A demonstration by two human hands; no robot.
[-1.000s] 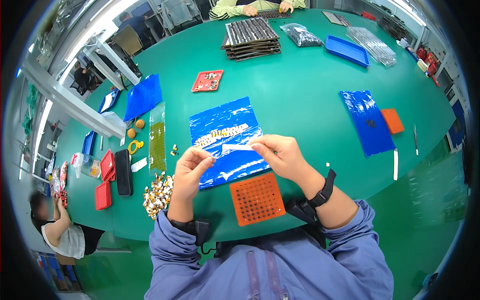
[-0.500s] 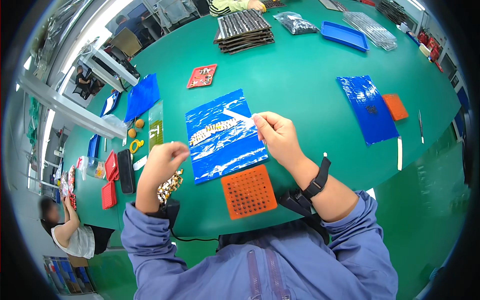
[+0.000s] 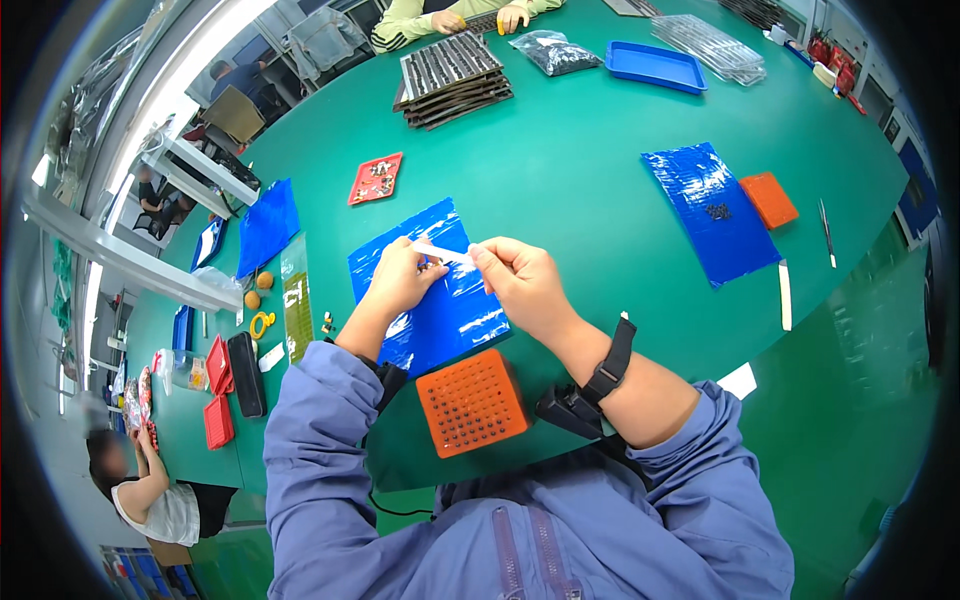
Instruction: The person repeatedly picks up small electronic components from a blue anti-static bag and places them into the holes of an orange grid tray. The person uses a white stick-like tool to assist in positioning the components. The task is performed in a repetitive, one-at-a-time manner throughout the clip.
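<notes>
Above the shiny blue plastic sheet (image 3: 440, 290) on the green table (image 3: 590, 150), the right hand (image 3: 525, 285) and left hand (image 3: 405, 280) pinch opposite ends of a thin white strip (image 3: 443, 254). A perforated orange square tray (image 3: 472, 401) lies just beside the sheet's near edge.

One fisheye view from the person's head looks steeply down, close over the hands, with the green desk (image 3: 600, 150) curving away toward the rim.
</notes>
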